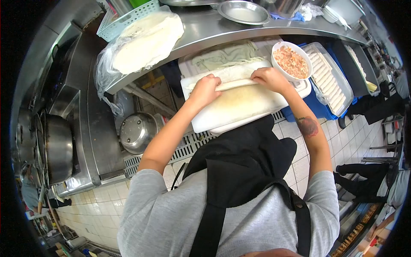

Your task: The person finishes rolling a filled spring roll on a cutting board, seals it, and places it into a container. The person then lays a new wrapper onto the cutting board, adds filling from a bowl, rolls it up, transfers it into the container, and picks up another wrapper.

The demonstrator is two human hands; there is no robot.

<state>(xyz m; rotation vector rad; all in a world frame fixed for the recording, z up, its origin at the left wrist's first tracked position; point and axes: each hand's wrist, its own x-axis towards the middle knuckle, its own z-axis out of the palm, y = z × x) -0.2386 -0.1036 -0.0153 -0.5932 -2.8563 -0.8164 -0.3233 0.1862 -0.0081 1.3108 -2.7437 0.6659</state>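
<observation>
- Dough roll (236, 85) lies on the white board (201, 122), long axis running crosswise, right end pointing slightly farther from the person.
- Left hand (207, 91): fingers curled, grasping its left part.
- Right hand (271, 79): fingers bent, gripping its right end.

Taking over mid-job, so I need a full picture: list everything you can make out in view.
Rolled dough sheet: one, white, between both hands
Cutting board: one, white, beneath the roll
Filling: one heap, orange-pink, in white bowl, right
Finished rolls: many, white, clear container, far right
Wrapper stack: one, off-white, steel counter, upper left
Basket: one, pale blue-green, behind stack
Cloth: one, pale green, beyond board
Round pan: one, silver, counter
Stockpot: one, silver, far left
Background clutter: uncounted, edges
Apron: one, black, wearer
Left hand, right hand: bare, gripping roll
</observation>
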